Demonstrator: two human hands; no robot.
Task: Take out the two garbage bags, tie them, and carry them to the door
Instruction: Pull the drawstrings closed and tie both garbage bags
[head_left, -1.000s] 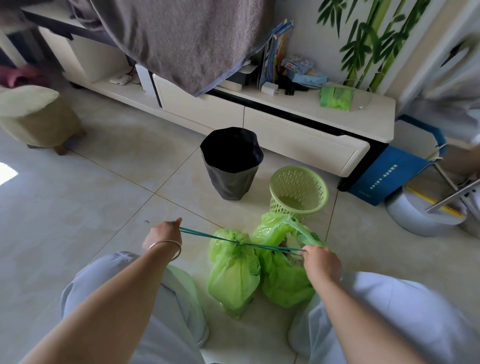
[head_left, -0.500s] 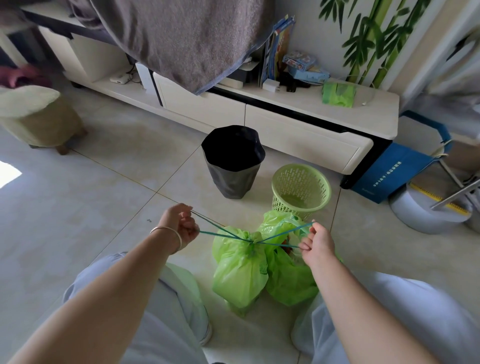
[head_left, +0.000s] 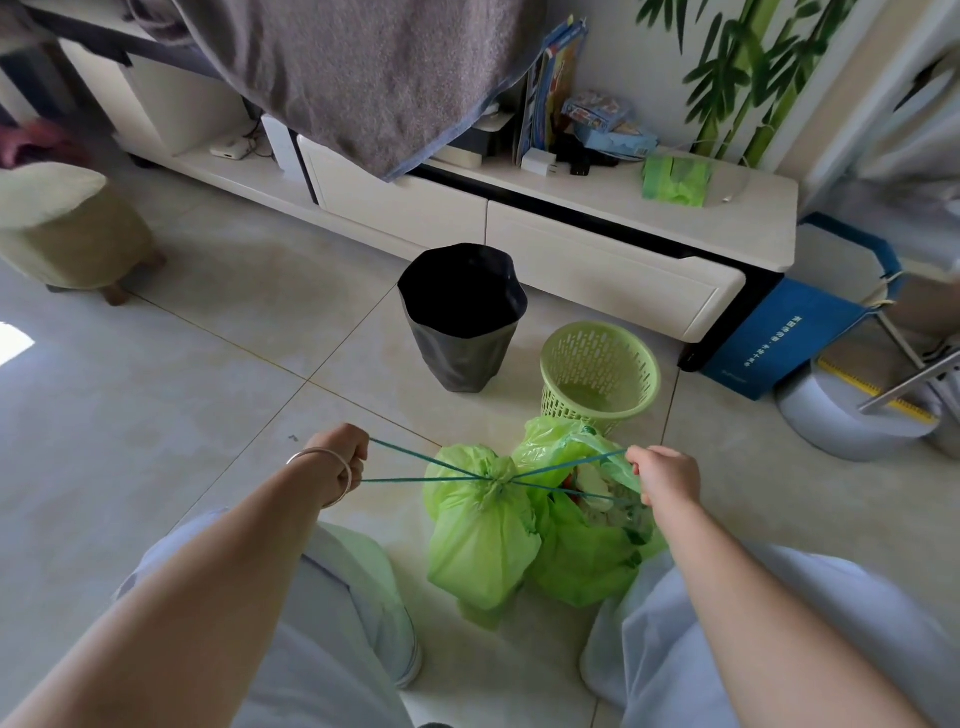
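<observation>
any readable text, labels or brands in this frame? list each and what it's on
Nothing can be quoted with confidence.
Blue bag leaning by the TV cabinet: one line of white characters, too small and blurred to read.
Colourful books on the cabinet: printed covers, illegible.
Small boxes beside them: printed graphics, illegible.
Green garbage bags, black bin, green basket: no text visible.
</observation>
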